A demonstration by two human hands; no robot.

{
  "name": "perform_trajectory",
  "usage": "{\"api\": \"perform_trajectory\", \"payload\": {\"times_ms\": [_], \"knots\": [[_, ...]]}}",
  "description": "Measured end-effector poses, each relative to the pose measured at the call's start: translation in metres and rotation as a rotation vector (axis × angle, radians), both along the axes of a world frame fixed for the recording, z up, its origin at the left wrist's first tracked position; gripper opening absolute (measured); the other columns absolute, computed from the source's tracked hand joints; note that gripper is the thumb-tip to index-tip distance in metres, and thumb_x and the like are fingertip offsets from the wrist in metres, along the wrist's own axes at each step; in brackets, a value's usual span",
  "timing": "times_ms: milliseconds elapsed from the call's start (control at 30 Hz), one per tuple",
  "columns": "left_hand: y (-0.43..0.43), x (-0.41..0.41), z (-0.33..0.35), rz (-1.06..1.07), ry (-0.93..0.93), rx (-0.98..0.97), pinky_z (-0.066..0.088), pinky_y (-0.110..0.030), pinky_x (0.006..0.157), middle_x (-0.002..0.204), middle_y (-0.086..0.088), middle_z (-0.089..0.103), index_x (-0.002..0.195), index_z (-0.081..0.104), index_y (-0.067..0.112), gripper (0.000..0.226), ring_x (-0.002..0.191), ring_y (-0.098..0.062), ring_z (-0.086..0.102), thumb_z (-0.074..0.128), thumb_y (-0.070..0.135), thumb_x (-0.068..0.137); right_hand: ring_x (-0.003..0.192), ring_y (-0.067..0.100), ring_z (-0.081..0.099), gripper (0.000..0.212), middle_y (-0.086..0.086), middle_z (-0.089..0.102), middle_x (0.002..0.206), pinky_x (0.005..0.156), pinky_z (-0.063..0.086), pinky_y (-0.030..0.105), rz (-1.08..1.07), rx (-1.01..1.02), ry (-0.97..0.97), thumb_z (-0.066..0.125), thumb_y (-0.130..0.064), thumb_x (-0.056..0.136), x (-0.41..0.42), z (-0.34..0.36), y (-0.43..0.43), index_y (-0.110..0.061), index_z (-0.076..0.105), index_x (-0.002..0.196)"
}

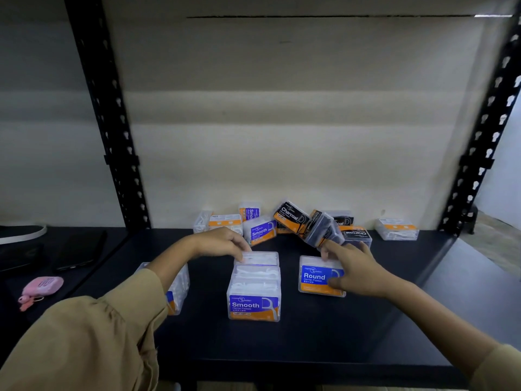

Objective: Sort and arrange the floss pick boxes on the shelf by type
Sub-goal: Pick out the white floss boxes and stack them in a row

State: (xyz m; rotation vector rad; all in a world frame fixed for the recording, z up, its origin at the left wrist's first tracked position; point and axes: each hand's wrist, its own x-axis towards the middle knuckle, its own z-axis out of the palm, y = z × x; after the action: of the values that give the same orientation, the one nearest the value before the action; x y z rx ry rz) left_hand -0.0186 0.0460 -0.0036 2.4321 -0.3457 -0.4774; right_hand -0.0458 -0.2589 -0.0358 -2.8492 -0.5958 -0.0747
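On the dark shelf (282, 342), three clear boxes stand in a row front to back; the front one reads Smooth (253, 301). My left hand (222, 241) rests its fingertips on the rearmost box (258, 257) of that row. To the right my right hand (353, 268) grips the Round box (318, 277), thumb on its front label and fingers over its back edge. Another clear box (176, 289) sits at the left, half hidden by my left sleeve. A jumbled pile at the back holds Charcoal boxes (290, 215), Smooth boxes (259, 231) and clear boxes.
A lone clear box (396, 228) lies at the back right. Black perforated uprights (118, 153) (485, 142) frame the shelf. On the neighbouring shelf to the left lie a pink case (42, 286) and a dark phone (80, 249).
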Motion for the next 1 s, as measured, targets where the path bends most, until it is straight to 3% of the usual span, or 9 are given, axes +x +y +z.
{"api": "perform_trajectory", "payload": {"times_ms": [133,267,367,433,533,633,767,1000], "knots": [[-0.002,0.000,-0.001,-0.002,0.001,-0.026,0.043,-0.017,0.085,0.109,0.003,0.064,0.105,0.068,0.015,0.026,0.101,-0.007,0.056,0.056,0.007,0.083,0.115,0.017,0.043,0.031,-0.009,0.054,0.107,0.112,0.014,0.050,-0.060,0.001,-0.090,0.063,-0.030,0.077,0.004,-0.001,0.003,-0.031,0.040,0.097],[-0.004,0.002,-0.002,-0.002,0.000,-0.019,0.043,-0.028,0.099,0.112,0.001,0.064,0.101,0.069,0.017,0.025,0.109,-0.013,0.055,0.056,0.007,0.082,0.119,0.019,0.042,0.030,-0.006,0.057,0.112,0.113,0.011,0.053,-0.090,0.043,-0.092,0.064,-0.031,0.079,0.013,-0.003,0.014,-0.031,0.040,0.097],[-0.009,0.004,0.000,0.008,-0.033,-0.012,0.041,-0.023,0.096,0.113,0.003,0.064,0.107,0.069,0.017,0.024,0.111,-0.010,0.054,0.056,0.014,0.086,0.120,0.021,0.042,0.030,-0.002,0.059,0.116,0.113,0.010,0.052,-0.086,0.080,-0.100,0.063,-0.031,0.080,0.021,-0.006,0.026,-0.033,0.038,0.096],[-0.015,0.008,-0.002,0.026,-0.117,-0.003,0.042,-0.019,0.089,0.108,0.005,0.063,0.108,0.067,0.020,0.023,0.107,-0.009,0.056,0.060,0.020,0.086,0.118,0.021,0.043,0.029,-0.002,0.060,0.113,0.112,0.011,0.050,-0.077,0.102,-0.122,0.064,-0.031,0.079,0.026,-0.007,0.036,-0.032,0.041,0.098],[-0.026,0.014,-0.007,0.061,-0.293,0.030,0.048,-0.029,0.091,0.102,0.009,0.064,0.107,0.064,0.027,0.024,0.101,-0.012,0.059,0.065,0.028,0.083,0.117,0.021,0.043,0.031,-0.001,0.059,0.112,0.110,0.014,0.047,-0.073,0.137,-0.126,0.065,-0.031,0.079,0.033,-0.008,0.051,-0.029,0.046,0.103],[-0.041,0.019,-0.006,0.032,-0.401,0.113,0.047,-0.033,0.092,0.113,0.011,0.062,0.114,0.060,0.032,0.031,0.098,-0.010,0.055,0.064,0.034,0.083,0.118,0.022,0.041,0.032,-0.001,0.056,0.107,0.113,0.012,0.051,-0.062,0.180,-0.114,0.066,-0.030,0.078,0.040,-0.008,0.063,-0.028,0.048,0.105],[-0.056,0.029,-0.004,-0.035,-0.379,0.214,0.038,-0.044,0.104,0.128,0.012,0.059,0.122,0.056,0.034,0.042,0.118,-0.014,0.052,0.065,0.038,0.081,0.118,0.021,0.042,0.031,-0.001,0.059,0.109,0.114,0.010,0.054,-0.036,0.215,-0.124,0.066,-0.029,0.078,0.045,-0.012,0.071,-0.028,0.050,0.105],[-0.058,0.037,-0.006,-0.049,-0.364,0.251,0.037,-0.046,0.106,0.131,0.007,0.059,0.124,0.058,0.032,0.043,0.123,-0.018,0.050,0.067,0.028,0.082,0.119,0.021,0.042,0.030,0.000,0.058,0.113,0.115,0.009,0.055,-0.029,0.223,-0.113,0.065,-0.029,0.080,0.048,-0.014,0.070,-0.030,0.049,0.105]]}}
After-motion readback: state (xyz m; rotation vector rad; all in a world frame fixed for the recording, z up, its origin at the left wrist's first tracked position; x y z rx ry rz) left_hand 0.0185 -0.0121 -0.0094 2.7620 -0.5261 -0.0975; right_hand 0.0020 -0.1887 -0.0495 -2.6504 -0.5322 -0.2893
